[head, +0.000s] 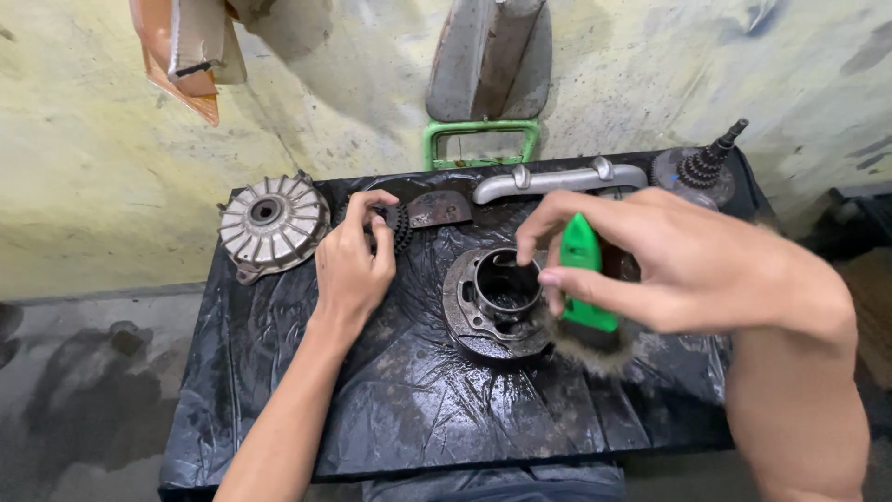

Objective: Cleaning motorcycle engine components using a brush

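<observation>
My right hand (pixel 669 260) grips a green-handled brush (pixel 583 279), its worn bristles down against the right rim of a dark metal cylinder part (pixel 497 302) that lies on wet black plastic sheeting (pixel 409 409). My left hand (pixel 353 265) rests further left, fingers closed round a small black toothed gear (pixel 400 226) at the sheeting's back. The cylinder's open bore faces up between the two hands.
A finned round metal hub (pixel 272 226) sits at the back left corner. A grey metal pipe (pixel 557 179), a rusty curved plate (pixel 437 209) and a gear shaft assembly (pixel 701 167) line the back edge. A green frame (pixel 480 139) leans on the yellow wall.
</observation>
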